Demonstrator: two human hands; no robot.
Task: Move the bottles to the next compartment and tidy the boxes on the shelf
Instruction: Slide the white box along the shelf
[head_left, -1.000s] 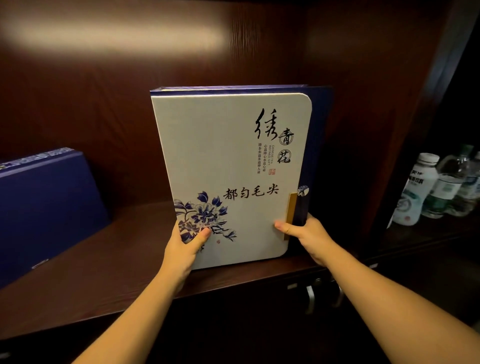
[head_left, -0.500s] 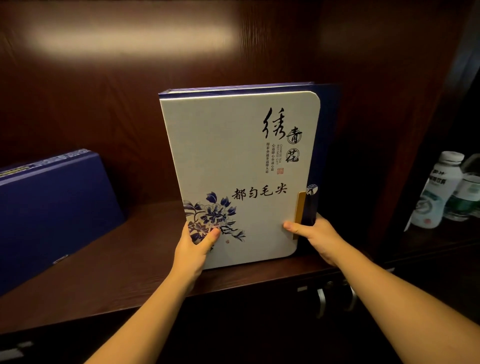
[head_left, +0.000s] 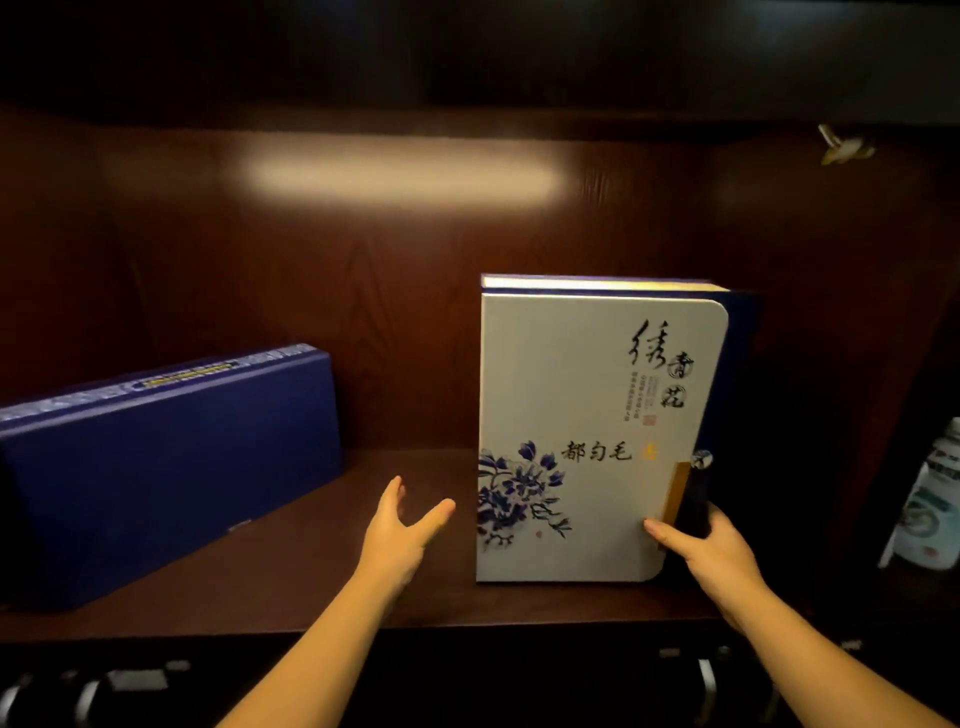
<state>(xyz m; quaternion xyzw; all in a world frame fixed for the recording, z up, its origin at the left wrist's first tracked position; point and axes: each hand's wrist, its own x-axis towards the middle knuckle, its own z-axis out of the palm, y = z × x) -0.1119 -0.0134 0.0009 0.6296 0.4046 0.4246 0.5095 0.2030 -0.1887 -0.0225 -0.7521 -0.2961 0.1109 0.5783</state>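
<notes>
A white gift box with blue flowers and black lettering stands upright at the right end of the dark wooden shelf. My right hand grips its lower right corner, thumb on the front face. My left hand hovers open just left of the box, apart from it. A dark blue box stands on its long edge at the left of the shelf, leaning back. A white-labelled bottle shows partly at the right edge, in the neighbouring compartment.
A vertical wooden divider separates this compartment from the bottle's one. Cabinet doors with metal handles lie below the shelf. A shelf board closes the compartment above. Bare shelf lies between the two boxes.
My left hand let go of the white box and opened beside it. The view swung left, so the box now sits at the right and most bottles left the frame.
</notes>
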